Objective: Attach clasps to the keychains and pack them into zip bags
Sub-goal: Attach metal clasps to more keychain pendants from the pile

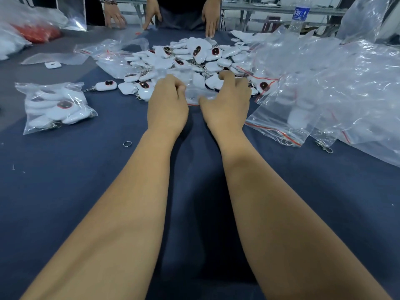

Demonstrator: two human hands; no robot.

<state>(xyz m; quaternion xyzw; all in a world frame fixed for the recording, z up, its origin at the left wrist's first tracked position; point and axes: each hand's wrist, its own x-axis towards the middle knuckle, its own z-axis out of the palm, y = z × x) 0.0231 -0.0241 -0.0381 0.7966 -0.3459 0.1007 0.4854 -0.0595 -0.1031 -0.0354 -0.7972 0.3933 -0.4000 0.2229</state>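
Reaching: both forearms stretch toward 12 o'clock, to the near edge of the keychain pile (194, 59) on the counter (86, 191).
Left hand (167, 102): fingers curled, pinching the left side of a clear zip bag (195, 94).
Right hand (227, 98): fingers curled over the same bag's right side; what the fingertips hold cannot be told.
Zip bag: lies between the hands, at 6 o'clock of the pile; thin, limp, slippery film; likely best taken at the red zip strip, where it is stiffer.
Keychains: small, white, hard-looking shells with dark red-rimmed faces; probably light and rigid; metal rings and chains may snag one another, so grip the body, not the chain.
Filled bag (57, 107): at 9 o'clock of the hands, packed with keychains.
Empty bags (324, 83): heaped at 3 o'clock.
Loose ring (127, 144): on the counter at 7 o'clock of the left hand.
Other person's hands (211, 16): at 12 o'clock, beyond the pile.
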